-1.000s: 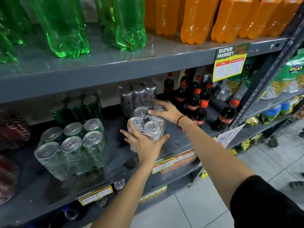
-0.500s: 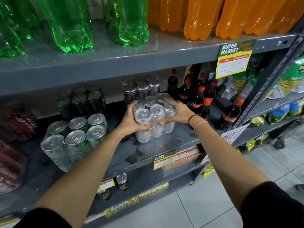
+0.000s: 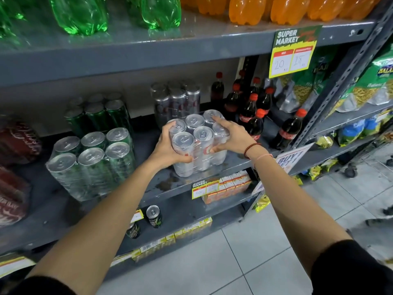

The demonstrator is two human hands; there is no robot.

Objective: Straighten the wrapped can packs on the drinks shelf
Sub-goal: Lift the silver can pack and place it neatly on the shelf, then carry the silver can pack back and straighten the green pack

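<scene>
Far left of the hands, the red packs [image 3: 14,145] are blurred and cut by the frame edge, their labels unreadable.

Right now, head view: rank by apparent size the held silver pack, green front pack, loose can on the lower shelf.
1. Green front pack, though it's nearer the camera, so the true order with the silver pack is unsure.
2. Silver pack.
3. Loose can, clearly smallest.

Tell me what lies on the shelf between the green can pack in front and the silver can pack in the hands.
Only bare grey shelf separates the green can pack from the silver can pack, per the head view.
</scene>
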